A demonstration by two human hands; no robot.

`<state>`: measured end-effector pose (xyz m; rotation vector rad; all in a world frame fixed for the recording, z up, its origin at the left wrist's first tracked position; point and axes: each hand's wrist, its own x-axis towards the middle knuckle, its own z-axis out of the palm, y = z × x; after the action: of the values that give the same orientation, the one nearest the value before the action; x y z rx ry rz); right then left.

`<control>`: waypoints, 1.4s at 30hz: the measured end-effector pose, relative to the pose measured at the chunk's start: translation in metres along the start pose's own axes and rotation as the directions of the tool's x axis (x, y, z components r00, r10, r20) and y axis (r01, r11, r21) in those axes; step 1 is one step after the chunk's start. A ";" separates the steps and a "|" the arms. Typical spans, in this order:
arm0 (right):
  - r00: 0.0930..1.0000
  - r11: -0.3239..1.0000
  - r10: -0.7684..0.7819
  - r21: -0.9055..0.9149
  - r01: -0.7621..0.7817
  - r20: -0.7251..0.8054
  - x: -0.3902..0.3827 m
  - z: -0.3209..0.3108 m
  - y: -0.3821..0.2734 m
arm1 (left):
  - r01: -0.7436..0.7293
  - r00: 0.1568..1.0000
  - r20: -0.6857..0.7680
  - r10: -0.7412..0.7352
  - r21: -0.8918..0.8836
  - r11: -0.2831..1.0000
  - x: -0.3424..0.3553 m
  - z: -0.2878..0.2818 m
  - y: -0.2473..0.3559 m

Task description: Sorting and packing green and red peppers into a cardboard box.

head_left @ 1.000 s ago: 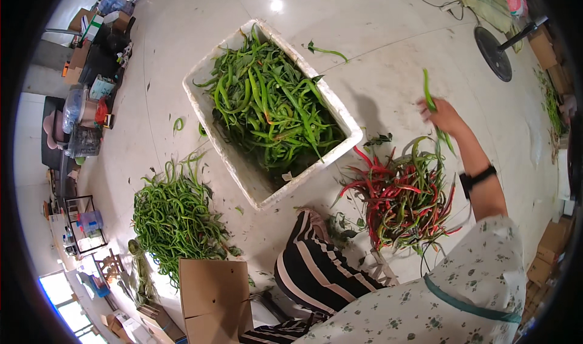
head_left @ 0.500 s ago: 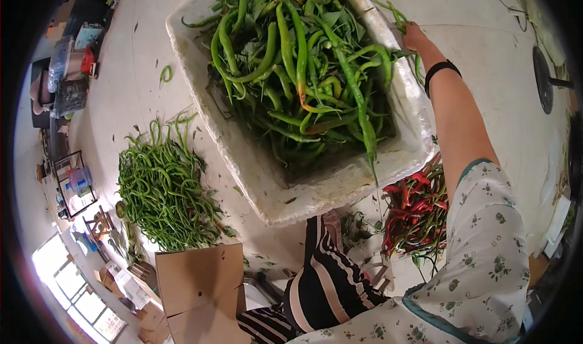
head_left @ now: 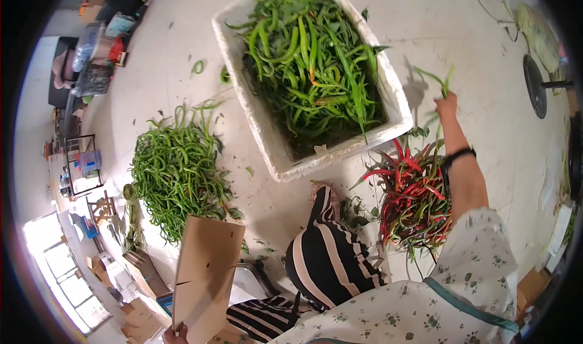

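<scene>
A big box (head_left: 267,143) full of long peppers (head_left: 316,71) sits far in the middle. A pile of peppers (head_left: 179,171) lies on the floor (head_left: 152,52) to its left. Another pepper pile (head_left: 416,201) lies to its right, nearer. A cardboard sheet (head_left: 206,277) is near, on the left.

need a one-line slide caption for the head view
Right hand lifts green peppers beside a white foam box of green chillies, above a red pepper pile; left hand holds cardboard.
</scene>
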<state>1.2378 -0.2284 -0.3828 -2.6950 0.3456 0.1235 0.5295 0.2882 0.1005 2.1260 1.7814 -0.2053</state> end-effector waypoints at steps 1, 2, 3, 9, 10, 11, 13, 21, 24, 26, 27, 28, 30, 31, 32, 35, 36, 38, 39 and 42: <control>0.968 0.976 -0.216 -0.013 0.216 -0.128 -0.021 -0.018 0.018 | -0.029 1.000 0.016 0.024 0.490 0.871 -0.009 0.003 0.007; 0.962 0.975 -0.220 -0.013 0.221 -0.164 -0.039 -0.042 0.029 | -0.024 1.000 -0.006 0.030 0.467 0.884 -0.020 0.011 0.005; 0.954 0.974 -0.223 -0.010 0.225 -0.200 -0.054 -0.067 0.030 | 0.017 0.997 -0.078 0.022 0.462 0.887 -0.032 0.022 0.001; 0.852 0.909 -0.414 -0.095 0.406 -0.322 -0.132 -0.222 -0.069 | -0.186 0.942 -0.163 0.292 0.470 0.863 -0.100 0.060 -0.024; 0.801 0.870 -0.483 -0.090 0.485 -0.354 -0.138 -0.237 -0.092 | -0.206 0.922 -0.198 0.331 0.474 0.856 -0.106 0.068 -0.027; 0.742 0.820 -0.551 -0.082 0.567 -0.380 -0.143 -0.247 -0.120 | -0.193 0.933 -0.185 0.307 0.462 0.865 -0.112 0.074 -0.030; 0.668 0.728 -0.630 -0.003 0.685 -0.396 -0.163 -0.255 -0.190 | -0.203 0.935 -0.179 0.308 0.442 0.874 -0.121 0.082 -0.032; -0.085 -0.139 -0.845 0.063 0.988 -0.528 -0.332 -0.292 -0.444 | -0.211 0.929 -0.214 0.303 0.366 0.906 -0.147 0.105 -0.062; 0.097 -0.042 -0.946 0.417 0.908 -0.308 -0.372 -0.320 -0.439 | -0.207 0.925 -0.219 0.310 0.394 0.896 -0.161 0.111 -0.075; 0.281 0.057 -0.945 0.766 0.640 -0.164 -0.364 -0.328 -0.414 | -0.178 0.918 -0.272 0.289 0.368 0.913 -0.168 0.105 -0.077; 0.341 0.114 -0.930 0.777 0.619 -0.136 -0.357 -0.325 -0.398 | -0.150 0.926 -0.280 0.253 0.341 0.928 -0.168 0.103 -0.082; 0.401 0.167 -0.909 0.787 0.594 -0.110 -0.347 -0.321 -0.379 | -0.163 0.910 -0.311 0.273 0.336 0.927 -0.174 0.096 -0.083; 0.541 0.298 -0.841 0.832 0.468 -0.003 -0.327 -0.308 -0.343 | -0.159 0.895 -0.359 0.265 0.299 0.941 -0.187 0.084 -0.096; 0.604 0.338 -0.796 0.857 0.389 0.040 -0.316 -0.295 -0.321 | -0.153 0.884 -0.390 0.258 0.280 0.948 -0.190 0.082 -0.109; 0.660 0.373 -0.746 0.876 0.305 0.087 -0.305 -0.279 -0.300 | -0.148 0.873 -0.419 0.250 0.260 0.954 -0.195 0.080 -0.121; 0.792 0.373 -0.555 0.927 -0.035 0.253 -0.298 -0.239 -0.234 | -0.139 0.853 -0.479 0.207 0.173 0.975 -0.213 0.069 -0.139; 0.795 0.332 -0.514 0.929 -0.163 0.323 -0.296 -0.226 -0.213 | -0.125 0.841 -0.512 0.174 0.130 0.984 -0.215 0.067 -0.147; 0.808 0.240 -0.291 0.857 -0.456 0.512 -0.275 -0.188 -0.181 | -0.137 0.822 -0.544 0.167 0.096 0.986 -0.212 0.070 -0.166; 0.803 0.251 -0.297 0.854 -0.457 0.517 -0.285 -0.180 -0.180 | -0.087 0.826 -0.555 0.103 0.056 0.995 -0.213 0.071 -0.174; 0.710 0.121 -0.182 0.732 -0.671 0.680 -0.304 -0.169 -0.187 | -0.047 0.826 -0.563 0.023 -0.027 0.999 -0.212 0.071 -0.179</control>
<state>0.9991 -0.0664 -0.1136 -1.0290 0.4690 0.6733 0.3224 0.0924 0.0744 2.3462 2.0152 0.5262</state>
